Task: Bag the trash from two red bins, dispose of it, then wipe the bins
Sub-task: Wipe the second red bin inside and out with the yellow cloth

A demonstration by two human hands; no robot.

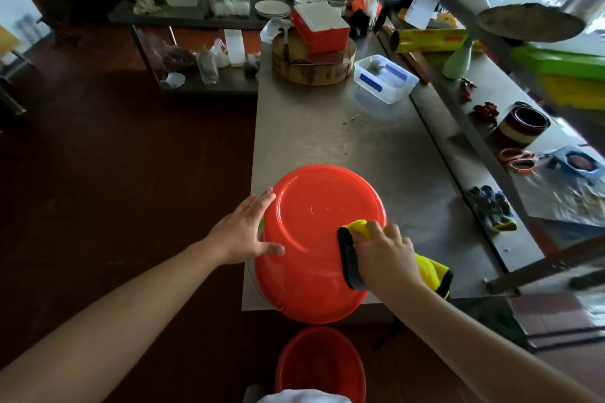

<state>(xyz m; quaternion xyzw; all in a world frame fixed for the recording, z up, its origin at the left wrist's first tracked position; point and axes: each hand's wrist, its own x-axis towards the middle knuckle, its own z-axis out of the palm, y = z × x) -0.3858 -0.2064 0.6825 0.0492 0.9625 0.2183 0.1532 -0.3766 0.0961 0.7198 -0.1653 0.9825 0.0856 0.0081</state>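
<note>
Red bin [314, 239] overhangs counter [327, 127] edge; a hard wipe could tip it. Left hand [244, 229] fingers [262, 201] wide, steadying. Right hand [384, 255] fingers [393, 232] clutch cloth [429, 267].

Plain orange-red bin [314, 239], yellow cloth [425, 267] edged in black, grey steel table [343, 141].

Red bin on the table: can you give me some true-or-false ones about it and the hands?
1. The red bin on the steel table is upside down. True.
2. The right hand holds a blue sponge. False: it grips a yellow-and-black cloth against the bin.
3. The left hand rests on the bin with its fingers spread. True.
4. The second red bin is also on the table. False: it stands on the floor below.
</note>
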